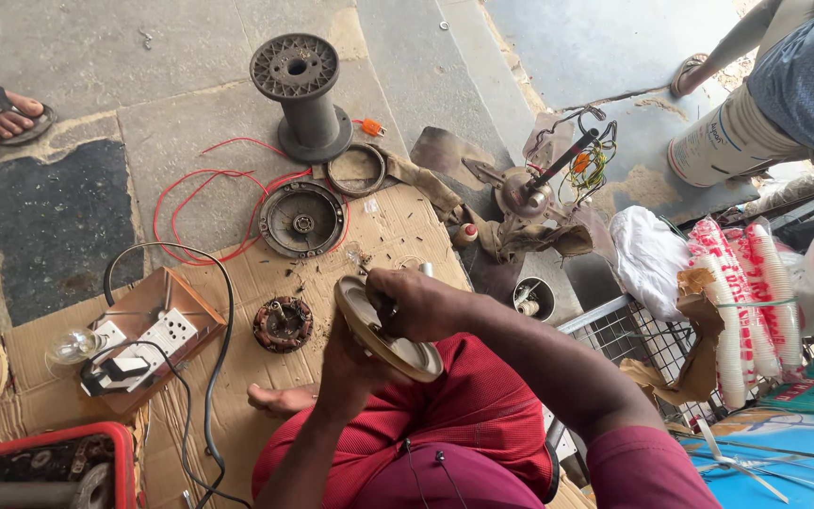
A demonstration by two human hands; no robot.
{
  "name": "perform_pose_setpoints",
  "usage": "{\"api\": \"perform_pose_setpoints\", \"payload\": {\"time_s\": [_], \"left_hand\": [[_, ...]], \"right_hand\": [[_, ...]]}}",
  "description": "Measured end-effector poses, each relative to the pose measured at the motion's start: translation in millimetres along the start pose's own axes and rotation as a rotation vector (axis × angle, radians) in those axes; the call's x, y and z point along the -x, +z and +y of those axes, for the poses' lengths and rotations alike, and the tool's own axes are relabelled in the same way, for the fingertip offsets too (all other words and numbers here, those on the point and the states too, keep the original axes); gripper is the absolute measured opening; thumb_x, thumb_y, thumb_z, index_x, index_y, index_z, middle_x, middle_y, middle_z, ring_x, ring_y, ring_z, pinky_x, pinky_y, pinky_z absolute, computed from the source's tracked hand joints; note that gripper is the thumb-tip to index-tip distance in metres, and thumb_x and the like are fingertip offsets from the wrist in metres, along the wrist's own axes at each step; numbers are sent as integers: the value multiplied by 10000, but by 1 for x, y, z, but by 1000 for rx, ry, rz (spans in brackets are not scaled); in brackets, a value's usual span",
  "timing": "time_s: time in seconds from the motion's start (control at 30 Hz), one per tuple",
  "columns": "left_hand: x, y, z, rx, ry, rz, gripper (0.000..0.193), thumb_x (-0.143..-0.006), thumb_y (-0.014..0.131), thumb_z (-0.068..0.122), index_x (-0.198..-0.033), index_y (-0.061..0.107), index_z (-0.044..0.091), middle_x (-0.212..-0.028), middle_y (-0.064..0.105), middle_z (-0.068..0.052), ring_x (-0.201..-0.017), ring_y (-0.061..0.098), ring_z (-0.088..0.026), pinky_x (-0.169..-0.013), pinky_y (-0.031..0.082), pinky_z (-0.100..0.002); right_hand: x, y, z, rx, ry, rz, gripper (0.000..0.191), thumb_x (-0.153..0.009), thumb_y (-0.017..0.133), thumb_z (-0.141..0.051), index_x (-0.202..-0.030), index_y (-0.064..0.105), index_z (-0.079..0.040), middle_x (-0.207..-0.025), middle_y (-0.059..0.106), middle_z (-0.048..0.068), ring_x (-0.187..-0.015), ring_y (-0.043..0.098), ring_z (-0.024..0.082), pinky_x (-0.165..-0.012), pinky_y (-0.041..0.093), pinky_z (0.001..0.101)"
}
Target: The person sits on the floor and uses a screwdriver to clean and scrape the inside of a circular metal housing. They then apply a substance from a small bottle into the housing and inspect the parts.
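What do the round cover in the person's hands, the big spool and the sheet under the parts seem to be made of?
Round cover: probably painted metal, cream, thin rim, worn.
Spool: grey, matte; moulded plastic or cast metal, unclear.
Sheet: corrugated cardboard, brown, creased and torn.

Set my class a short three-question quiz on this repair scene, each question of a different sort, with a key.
1. True or false: both hands hold the round cream cover.
2. What lies nearest the dark metal housing? A) red wire B) bulb C) paper cups
3. What does the copper-wound stator rest on?

Key: 1 true, the left hand beneath, the right hand on top. 2 A. 3 The cardboard sheet.
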State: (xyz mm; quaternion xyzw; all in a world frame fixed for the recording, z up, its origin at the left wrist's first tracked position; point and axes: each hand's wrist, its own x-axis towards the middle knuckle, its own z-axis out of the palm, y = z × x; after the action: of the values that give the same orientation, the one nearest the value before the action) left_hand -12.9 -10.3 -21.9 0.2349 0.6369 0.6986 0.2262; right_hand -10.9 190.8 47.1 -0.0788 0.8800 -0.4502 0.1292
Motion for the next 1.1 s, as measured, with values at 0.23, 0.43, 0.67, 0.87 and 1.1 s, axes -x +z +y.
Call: {"api": "perform_pose_setpoints", "payload": {"time_s": [0.23,0.43,0.67,0.87,1.1], "left_hand": [[-18,-6,-38,260,-531,-319,843,-811,706,497,-1395,466,-62,-1161,737,-246,-1014,768,-336,-829,686,-460],[18,-13,-83,764,-1116,74,1195,-821,278,867,-1436,390,-152,-1034,727,-326,-923,729,-392,-744,641,-450],[59,-74,-107,1002,-880,548,989,-914,542,681,-1471,339,-111,-1272,605,-317,-1103,685,-378,-869,618,-439],[1,-26,-84,957,-505,463,781,-907,612,578,-1455,415,57,-1334,564,-113,-1256,558,-272,-1091,468,-555],[-54,35,-56,524,-216,226,766,-1016,395,672,-1535,436,111,-1424,555,-95,-1265,533,-228,-1032,451,-427]], "right_hand": [[-14,-5,24,-94,75,9,366,-755,828,-86,-973,535,-72,-856,667,63,-797,648,172,-684,557,340],[-17,-37,75,-222,218,64,440,-725,856,1,-1014,530,-57,-897,660,54,-842,622,119,-720,584,317],[-5,-62,111,-329,243,146,431,-735,813,92,-1056,553,-31,-993,643,69,-909,635,133,-798,583,312],[-5,-51,114,-485,283,150,488,-711,753,139,-1134,571,-21,-1070,682,84,-986,686,183,-909,611,342],[-11,3,97,-983,136,139,484,-690,763,159,-1051,533,-69,-1044,656,49,-1017,685,190,-935,613,343]]}}
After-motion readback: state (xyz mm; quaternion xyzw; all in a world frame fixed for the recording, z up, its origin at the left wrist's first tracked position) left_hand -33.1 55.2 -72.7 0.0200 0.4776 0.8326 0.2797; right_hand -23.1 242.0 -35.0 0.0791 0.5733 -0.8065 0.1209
